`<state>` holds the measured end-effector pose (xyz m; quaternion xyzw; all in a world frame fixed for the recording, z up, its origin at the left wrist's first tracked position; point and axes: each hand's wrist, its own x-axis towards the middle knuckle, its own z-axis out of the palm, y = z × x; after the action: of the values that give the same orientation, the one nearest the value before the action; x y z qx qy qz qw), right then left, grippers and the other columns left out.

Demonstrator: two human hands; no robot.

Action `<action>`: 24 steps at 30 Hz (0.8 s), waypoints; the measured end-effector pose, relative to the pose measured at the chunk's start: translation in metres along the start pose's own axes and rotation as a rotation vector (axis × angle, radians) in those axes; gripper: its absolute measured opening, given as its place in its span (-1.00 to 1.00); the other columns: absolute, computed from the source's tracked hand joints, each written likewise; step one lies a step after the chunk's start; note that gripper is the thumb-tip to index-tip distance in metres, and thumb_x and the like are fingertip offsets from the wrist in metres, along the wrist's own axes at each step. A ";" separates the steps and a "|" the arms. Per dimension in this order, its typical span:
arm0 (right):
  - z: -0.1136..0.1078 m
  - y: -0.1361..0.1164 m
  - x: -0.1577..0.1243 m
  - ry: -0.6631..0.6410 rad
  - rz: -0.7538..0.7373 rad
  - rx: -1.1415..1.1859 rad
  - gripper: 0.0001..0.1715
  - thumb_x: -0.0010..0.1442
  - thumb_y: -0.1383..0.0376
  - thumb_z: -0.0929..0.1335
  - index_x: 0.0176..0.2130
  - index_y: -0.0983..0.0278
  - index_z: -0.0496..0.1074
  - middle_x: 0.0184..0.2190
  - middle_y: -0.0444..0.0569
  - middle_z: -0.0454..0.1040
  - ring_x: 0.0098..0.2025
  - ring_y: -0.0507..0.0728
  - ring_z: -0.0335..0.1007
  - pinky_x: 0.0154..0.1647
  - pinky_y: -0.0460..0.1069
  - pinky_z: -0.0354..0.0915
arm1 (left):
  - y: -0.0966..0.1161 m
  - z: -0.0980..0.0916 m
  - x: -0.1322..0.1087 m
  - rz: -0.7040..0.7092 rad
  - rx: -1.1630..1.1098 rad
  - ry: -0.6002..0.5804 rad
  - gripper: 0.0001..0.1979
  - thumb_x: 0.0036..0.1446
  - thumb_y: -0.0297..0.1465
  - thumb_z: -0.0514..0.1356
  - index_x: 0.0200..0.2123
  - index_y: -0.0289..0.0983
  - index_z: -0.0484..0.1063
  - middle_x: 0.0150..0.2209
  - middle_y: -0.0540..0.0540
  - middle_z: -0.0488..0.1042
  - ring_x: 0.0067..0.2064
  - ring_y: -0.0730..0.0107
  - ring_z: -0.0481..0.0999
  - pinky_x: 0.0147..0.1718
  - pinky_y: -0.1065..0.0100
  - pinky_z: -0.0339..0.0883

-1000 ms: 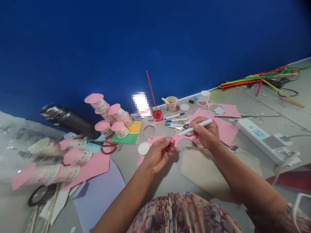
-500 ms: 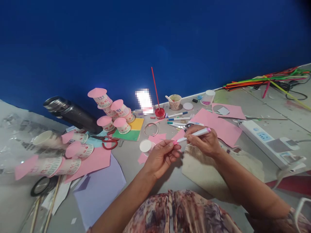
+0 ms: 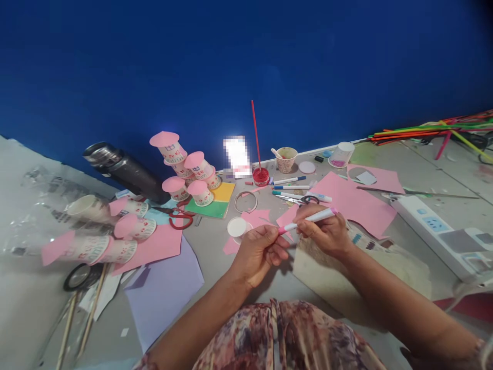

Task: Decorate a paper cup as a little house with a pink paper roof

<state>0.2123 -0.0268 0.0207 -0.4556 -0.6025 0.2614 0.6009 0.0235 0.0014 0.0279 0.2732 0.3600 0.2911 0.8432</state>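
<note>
Pinching fingers: left hand [image 3: 257,253], centre of the frame, thumb and forefinger tips [image 3: 273,237] closed on the lower pink end of the marker [image 3: 310,218] — on a cap or on the nib, too small to tell.
Gripping fingers: right hand [image 3: 327,232], just right of centre, clenched round the white barrel near its upper pink end.
Marker axis: slanted, low at the left and rising to the right; lower end touching the left fingertips, upper end poking out above the right knuckles.
Nearer hand: both in contact — right carrying the barrel, left only at the tip.
Under the hands: beige cloth [image 3: 346,280] below the right wrist, pink paper sheet [image 3: 358,203] just beyond.
Just left: white disc [image 3: 236,226], near the left hand, not touching.
Farther out: red-handled scissors [image 3: 181,218] and paper cups [image 3: 188,174] with pink tops at centre left, red paint pot [image 3: 261,176] above centre, power strip [image 3: 435,226] at the right edge.
</note>
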 end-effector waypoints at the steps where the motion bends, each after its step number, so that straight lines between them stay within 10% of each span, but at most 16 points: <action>1: 0.001 0.002 -0.001 0.006 0.033 0.005 -0.70 0.29 0.11 0.45 -0.41 0.22 0.58 -0.60 -0.09 0.51 -0.62 0.04 0.35 -0.58 -0.05 0.28 | 0.000 0.001 -0.003 -0.011 -0.002 -0.008 -0.60 0.00 -0.20 0.56 -0.34 -0.38 0.54 -0.44 -0.15 0.66 -0.56 0.46 0.59 -0.66 0.56 0.31; 6: 0.001 0.018 0.005 0.250 0.288 0.045 -0.72 0.26 0.10 0.47 -0.37 0.24 0.57 -0.60 -0.13 0.49 -0.62 0.00 0.27 -0.62 -0.09 0.18 | 0.009 -0.006 -0.032 0.119 0.396 0.028 -0.50 0.27 -0.06 0.32 0.10 -0.29 0.47 -0.42 -0.13 0.67 -0.62 0.36 0.54 -0.67 0.42 0.30; 9: 0.000 0.027 0.011 0.258 0.406 -0.009 -0.72 0.20 0.09 0.50 -0.27 0.26 0.62 -0.48 -0.04 0.61 -0.53 0.06 0.42 -0.55 -0.07 0.30 | 0.012 -0.038 -0.049 0.743 0.955 0.332 -0.83 0.30 -0.31 0.30 -0.07 -0.21 0.54 -0.35 -0.07 0.65 -0.32 0.31 0.66 -0.24 0.32 0.56; 12: 0.002 0.036 0.013 0.105 0.480 -0.046 -0.63 0.22 0.06 0.49 -0.11 0.26 0.66 -0.27 0.07 0.72 -0.41 0.14 0.58 -0.45 -0.02 0.44 | 0.008 -0.078 -0.050 1.116 1.398 0.391 -0.79 0.33 -0.43 0.23 0.01 -0.20 0.52 -0.01 -0.20 0.66 0.08 0.10 0.65 0.07 0.09 0.56; 17: 0.008 0.057 0.006 -0.064 0.290 -0.342 -0.62 0.41 0.09 0.35 0.05 0.19 0.63 0.02 0.09 0.71 -0.08 0.26 0.68 -0.12 0.11 0.54 | -0.001 -0.112 -0.033 1.075 1.718 0.382 -0.41 0.37 -0.41 0.20 0.41 -0.20 0.17 0.30 -0.35 0.43 0.36 -0.06 0.43 0.25 -0.10 0.44; 24: 0.013 0.075 0.003 -0.091 0.160 -0.552 -0.58 0.42 0.19 0.30 0.13 0.21 0.61 0.07 0.18 0.67 0.12 0.41 0.56 0.16 0.31 0.43 | 0.009 -0.120 -0.011 1.064 1.786 0.507 -0.25 0.30 -0.34 0.28 0.45 -0.26 0.04 0.34 -0.46 0.32 0.34 -0.24 0.40 0.18 -0.18 0.43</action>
<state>0.2181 0.0126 -0.0438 -0.6357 -0.6394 0.1543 0.4040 -0.0774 0.0302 -0.0326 0.8452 0.4420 0.3006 0.0029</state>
